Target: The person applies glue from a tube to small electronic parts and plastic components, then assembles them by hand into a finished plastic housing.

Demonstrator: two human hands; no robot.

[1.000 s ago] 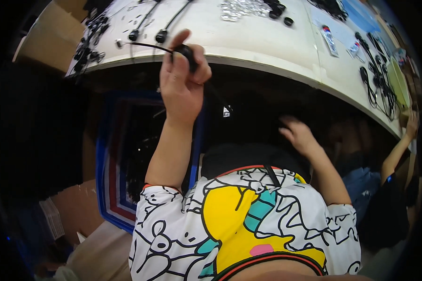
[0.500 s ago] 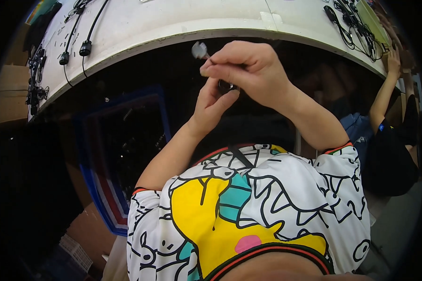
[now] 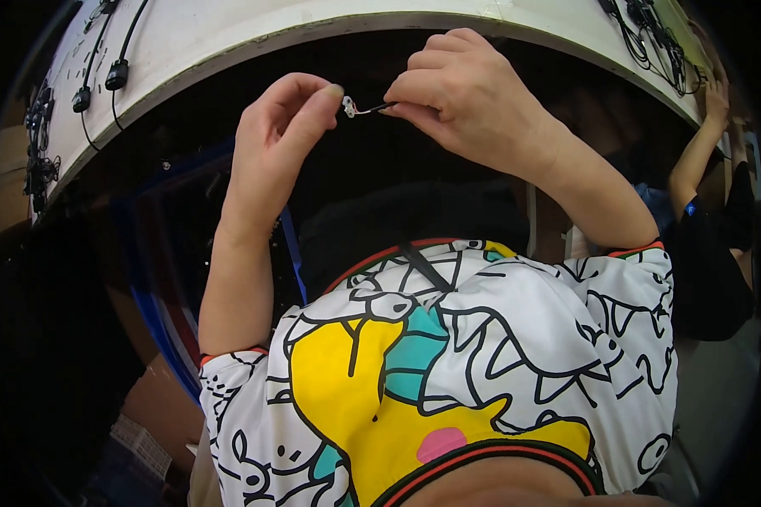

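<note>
Over the dark gap in front of the table, my left hand [image 3: 275,139] pinches at a small white piece [image 3: 348,107], which looks like a wire connector. Thin wires run from it to a dark cable end [image 3: 386,107]. My right hand [image 3: 473,101] grips that cable between thumb and forefinger, its other fingers curled. The wires span the short space between the two hands. What else lies inside the right fist is hidden.
The white table [image 3: 254,32] curves across the top. Black cables with plugs [image 3: 117,74] lie at its left, more black cables [image 3: 664,51] at its right. A blue-edged bag or bin [image 3: 156,313] stands low left. At far right another person's arm [image 3: 693,165] reaches the table.
My hands, close together before, have moved apart and up, the left one swinging left. The wires now show between them. The table edge sits higher in view.
</note>
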